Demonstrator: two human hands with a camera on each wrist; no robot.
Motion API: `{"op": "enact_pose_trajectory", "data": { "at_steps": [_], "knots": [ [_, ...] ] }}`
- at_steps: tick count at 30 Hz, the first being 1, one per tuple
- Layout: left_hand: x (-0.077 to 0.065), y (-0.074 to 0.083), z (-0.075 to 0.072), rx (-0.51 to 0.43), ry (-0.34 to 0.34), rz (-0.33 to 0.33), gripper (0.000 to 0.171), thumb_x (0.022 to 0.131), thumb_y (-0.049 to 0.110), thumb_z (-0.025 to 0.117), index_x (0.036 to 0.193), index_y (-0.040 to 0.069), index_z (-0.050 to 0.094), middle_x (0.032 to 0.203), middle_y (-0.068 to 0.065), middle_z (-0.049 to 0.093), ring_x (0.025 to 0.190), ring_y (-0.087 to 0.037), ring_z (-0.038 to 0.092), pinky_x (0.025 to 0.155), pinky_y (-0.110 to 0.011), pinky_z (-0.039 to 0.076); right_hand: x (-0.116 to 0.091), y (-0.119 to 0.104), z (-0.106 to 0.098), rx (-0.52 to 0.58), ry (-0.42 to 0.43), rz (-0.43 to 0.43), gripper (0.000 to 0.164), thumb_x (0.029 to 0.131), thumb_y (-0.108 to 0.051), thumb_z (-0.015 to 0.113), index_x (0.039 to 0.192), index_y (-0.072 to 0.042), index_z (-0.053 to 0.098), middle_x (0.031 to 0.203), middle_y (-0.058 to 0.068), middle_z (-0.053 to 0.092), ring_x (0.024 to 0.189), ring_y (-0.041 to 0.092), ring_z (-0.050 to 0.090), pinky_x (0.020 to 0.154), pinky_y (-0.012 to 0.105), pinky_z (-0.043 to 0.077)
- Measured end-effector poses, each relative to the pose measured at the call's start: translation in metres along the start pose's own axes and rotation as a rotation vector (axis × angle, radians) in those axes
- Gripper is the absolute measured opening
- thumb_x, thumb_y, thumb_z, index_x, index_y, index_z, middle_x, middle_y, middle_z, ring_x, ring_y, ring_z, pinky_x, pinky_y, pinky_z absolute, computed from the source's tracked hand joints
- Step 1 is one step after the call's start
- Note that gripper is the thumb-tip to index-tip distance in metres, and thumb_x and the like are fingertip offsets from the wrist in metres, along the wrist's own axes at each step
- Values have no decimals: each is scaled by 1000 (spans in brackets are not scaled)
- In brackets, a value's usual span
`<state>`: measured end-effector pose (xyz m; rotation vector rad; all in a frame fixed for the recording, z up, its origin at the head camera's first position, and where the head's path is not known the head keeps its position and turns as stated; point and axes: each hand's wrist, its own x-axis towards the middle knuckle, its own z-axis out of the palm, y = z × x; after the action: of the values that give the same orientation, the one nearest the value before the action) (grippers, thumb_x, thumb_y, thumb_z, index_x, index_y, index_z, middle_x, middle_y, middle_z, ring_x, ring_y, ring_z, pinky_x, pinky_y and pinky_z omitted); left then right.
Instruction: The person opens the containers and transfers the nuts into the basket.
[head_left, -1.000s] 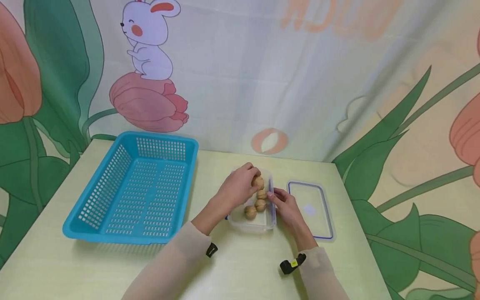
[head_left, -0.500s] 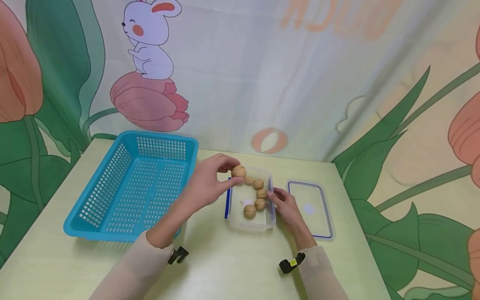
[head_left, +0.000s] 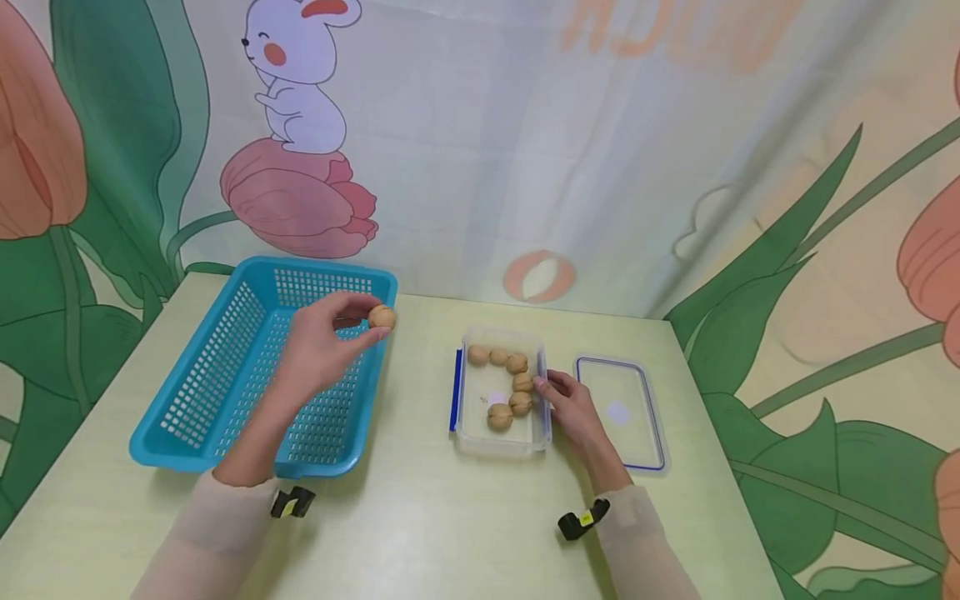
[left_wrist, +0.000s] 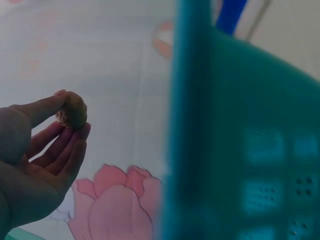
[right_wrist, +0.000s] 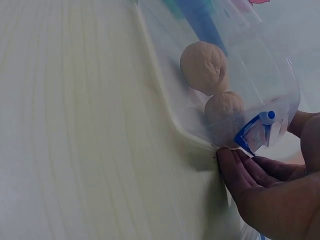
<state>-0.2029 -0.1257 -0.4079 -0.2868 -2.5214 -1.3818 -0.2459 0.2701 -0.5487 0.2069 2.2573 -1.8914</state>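
Over the right edge of the blue basket [head_left: 300, 371], my left hand [head_left: 324, 337] pinches a walnut [head_left: 382, 317] between thumb and fingertips. The left wrist view shows this walnut [left_wrist: 72, 111] at the ends of the fingers, beside the blurred basket wall [left_wrist: 200, 150]. A clear plastic container [head_left: 480, 440] stands on the table, with several walnuts [head_left: 521, 404] lying in a curve inside it. At its right side, my right hand [head_left: 576, 408] holds the wall, thumb at the rim. In the right wrist view, its fingers [right_wrist: 235, 170] touch the container's lower edge near a blue clip [right_wrist: 255, 132].
The container's clear lid [head_left: 622, 417] with a blue seal lies flat to the right, next to my right hand. A blue clip strip [head_left: 456, 392] sticks out along the container's left side. Behind the table [head_left: 450, 525] hangs a printed curtain [head_left: 465, 167].
My left hand has lifted a walnut out of the container and carried it left to the basket. The right hand stays at the container's side.
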Motion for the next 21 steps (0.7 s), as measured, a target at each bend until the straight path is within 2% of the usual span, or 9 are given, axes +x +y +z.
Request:
{"op": "enact_pose_trajectory", "data": {
  "at_steps": [6, 15, 21],
  "knots": [
    [-1, -31, -7, 79, -5, -60, 47, 97, 23, 81, 137, 4, 65, 131, -18, 68, 121, -41, 66, 101, -57, 56, 2, 2, 0, 0, -1, 9, 56, 109, -27, 63, 154, 4, 47, 150, 27, 54, 141, 35, 50, 118, 57, 40],
    [-1, -65, -1, 165, -20, -140, 45, 98, 19, 79, 136, -1, 63, 134, -23, 64, 123, -45, 63, 103, -61, 53, 5, 5, -1, -5, 17, -3, 54, 108, -29, 65, 151, 1, 51, 147, 23, 57, 139, 34, 52, 117, 55, 42],
    [2, -83, 7, 191, -99, -185, 43, 101, 17, 76, 138, 0, 62, 135, -23, 64, 125, -45, 62, 104, -61, 53, 3, 4, -1, -3, 11, 1, 55, 108, -29, 65, 152, 0, 51, 148, 23, 56, 139, 33, 52, 118, 54, 42]
  ]
}}
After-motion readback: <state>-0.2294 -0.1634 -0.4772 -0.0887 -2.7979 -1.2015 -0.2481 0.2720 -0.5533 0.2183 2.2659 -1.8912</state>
